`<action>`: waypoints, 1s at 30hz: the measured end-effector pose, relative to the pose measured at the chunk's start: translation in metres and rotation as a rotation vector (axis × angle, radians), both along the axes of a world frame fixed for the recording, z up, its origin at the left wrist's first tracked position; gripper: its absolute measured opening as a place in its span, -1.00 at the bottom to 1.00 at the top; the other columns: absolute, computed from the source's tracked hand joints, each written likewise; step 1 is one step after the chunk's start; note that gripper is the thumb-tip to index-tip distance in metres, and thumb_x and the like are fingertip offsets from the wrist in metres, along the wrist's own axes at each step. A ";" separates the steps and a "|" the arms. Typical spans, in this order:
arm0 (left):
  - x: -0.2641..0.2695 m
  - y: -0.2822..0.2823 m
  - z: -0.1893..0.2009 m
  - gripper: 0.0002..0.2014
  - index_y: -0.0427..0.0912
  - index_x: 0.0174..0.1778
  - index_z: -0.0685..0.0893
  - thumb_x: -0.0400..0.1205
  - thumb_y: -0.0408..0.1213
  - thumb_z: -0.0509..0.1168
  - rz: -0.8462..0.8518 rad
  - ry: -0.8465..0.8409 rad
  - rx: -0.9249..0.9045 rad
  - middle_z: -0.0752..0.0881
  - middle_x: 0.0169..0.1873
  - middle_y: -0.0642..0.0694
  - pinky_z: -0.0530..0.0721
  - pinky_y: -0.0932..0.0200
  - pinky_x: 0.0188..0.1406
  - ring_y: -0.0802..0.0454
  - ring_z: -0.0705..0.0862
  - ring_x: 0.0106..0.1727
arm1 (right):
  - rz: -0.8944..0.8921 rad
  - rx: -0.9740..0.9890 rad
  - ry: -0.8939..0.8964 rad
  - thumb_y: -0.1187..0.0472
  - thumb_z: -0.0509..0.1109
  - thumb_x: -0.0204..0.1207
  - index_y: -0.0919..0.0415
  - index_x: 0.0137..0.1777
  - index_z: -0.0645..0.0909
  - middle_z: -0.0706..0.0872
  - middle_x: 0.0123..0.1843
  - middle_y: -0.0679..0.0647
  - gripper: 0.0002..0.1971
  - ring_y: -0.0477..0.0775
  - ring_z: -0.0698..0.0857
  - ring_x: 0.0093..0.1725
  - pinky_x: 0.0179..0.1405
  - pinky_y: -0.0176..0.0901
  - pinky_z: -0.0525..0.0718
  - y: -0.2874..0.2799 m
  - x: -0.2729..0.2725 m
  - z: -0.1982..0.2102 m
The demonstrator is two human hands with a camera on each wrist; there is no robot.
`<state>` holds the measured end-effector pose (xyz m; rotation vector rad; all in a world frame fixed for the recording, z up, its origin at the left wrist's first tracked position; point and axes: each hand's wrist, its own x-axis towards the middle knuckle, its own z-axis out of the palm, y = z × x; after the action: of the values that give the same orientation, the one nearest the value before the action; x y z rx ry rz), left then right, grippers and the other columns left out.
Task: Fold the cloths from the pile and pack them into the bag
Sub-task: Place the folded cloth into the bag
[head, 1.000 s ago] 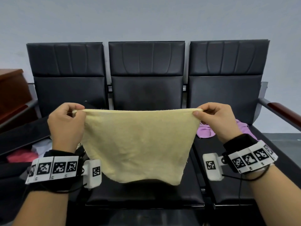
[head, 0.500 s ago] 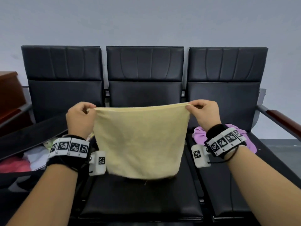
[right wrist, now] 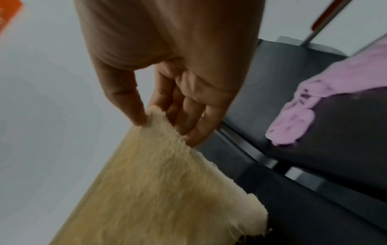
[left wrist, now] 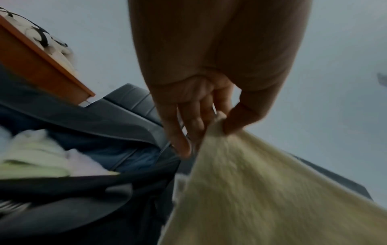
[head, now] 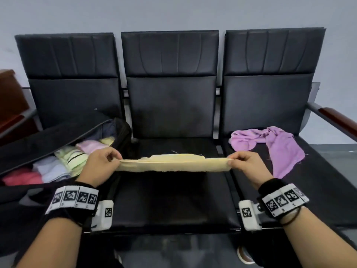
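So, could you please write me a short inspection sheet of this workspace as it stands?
Surface: black three-seat bench, middle seat in use.
Job's things: yellow cloth stretched above the middle seat; open black bag on the left seat holds folded cloths; purple cloth crumpled on the right seat.
Clutter: nothing seen.
Grips: left hand and right hand pinch the yellow cloth's ends.
Cables: thin black cord at the right wrist.
Surroundings: pale wall.

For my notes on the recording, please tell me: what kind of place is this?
Probably a waiting area or office corridor: a row of three joined black seats with a metal armrest stands against a plain wall.
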<state>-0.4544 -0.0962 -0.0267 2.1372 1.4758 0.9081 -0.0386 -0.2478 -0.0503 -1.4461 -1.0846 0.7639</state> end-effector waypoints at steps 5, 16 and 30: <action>-0.013 -0.019 -0.046 -0.71 -0.19 -0.38 0.75 0.40 -0.71 0.37 -0.208 0.107 -0.425 0.70 -0.52 0.01 0.47 0.38 -0.44 0.10 0.57 -0.42 | 0.105 -0.289 0.137 0.60 0.34 0.50 0.37 -0.28 0.71 0.73 -0.34 0.15 -0.78 0.12 0.68 -0.29 -0.29 -0.17 0.72 -0.024 0.003 -0.049; 0.006 0.002 -0.088 -0.77 -0.12 -0.25 0.75 0.47 -0.58 0.38 -0.036 -0.018 -0.387 0.75 -0.37 -0.10 0.58 0.27 -0.28 0.12 0.63 -0.38 | -0.065 -0.253 -0.074 0.34 0.52 0.49 0.14 -0.25 0.81 0.83 -0.25 0.16 -0.86 0.04 0.72 -0.29 -0.20 0.01 0.74 0.018 0.012 -0.084; 0.038 0.072 -0.138 -0.77 0.02 -0.25 0.70 0.50 -0.46 0.33 0.165 0.005 -0.385 0.72 -0.38 -0.04 0.56 0.18 -0.34 -0.01 0.66 -0.36 | -0.205 -0.341 -0.291 0.26 0.57 0.41 -0.09 -0.23 0.76 0.80 -0.32 -0.05 -0.83 -0.02 0.73 -0.38 -0.15 0.08 0.81 0.103 0.030 -0.136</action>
<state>-0.4162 -0.0243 -0.1651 1.7615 1.6908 0.6090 -0.0083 -0.1450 -0.1859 -1.9736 -1.0328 0.6230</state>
